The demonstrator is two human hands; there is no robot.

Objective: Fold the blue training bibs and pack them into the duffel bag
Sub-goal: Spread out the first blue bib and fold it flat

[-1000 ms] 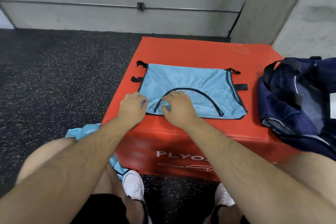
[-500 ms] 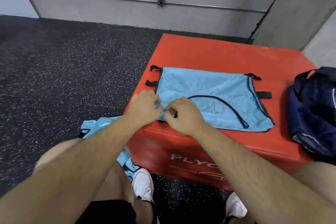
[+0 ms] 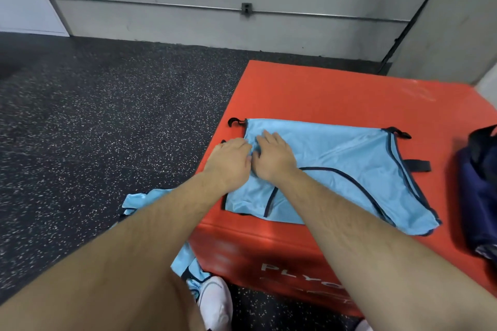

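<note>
Lying flat on the red padded plyo box (image 3: 322,94), the light blue mesh training bib with dark trim (image 3: 336,158) sits toward the box's near left corner, with its curved neckline toward me. Both my hands meet on its left part, at about 9 o'clock of the cloth. My right hand (image 3: 274,158) rests on the fabric with fairly straight fingers, pressing it down. My left hand (image 3: 228,161) touches the right one, its fingers bent down over the bib's left edge; I cannot tell whether they pinch the cloth. At 3 o'clock, near the bib but apart from it, the navy fabric duffel bag (image 3: 478,196) sits on the box. At 7 o'clock a second light blue bib (image 3: 145,199) shows beside the box, partly hidden by my left forearm, near a white shoe (image 3: 215,301) on the black speckled rubber floor (image 3: 94,129).
</note>
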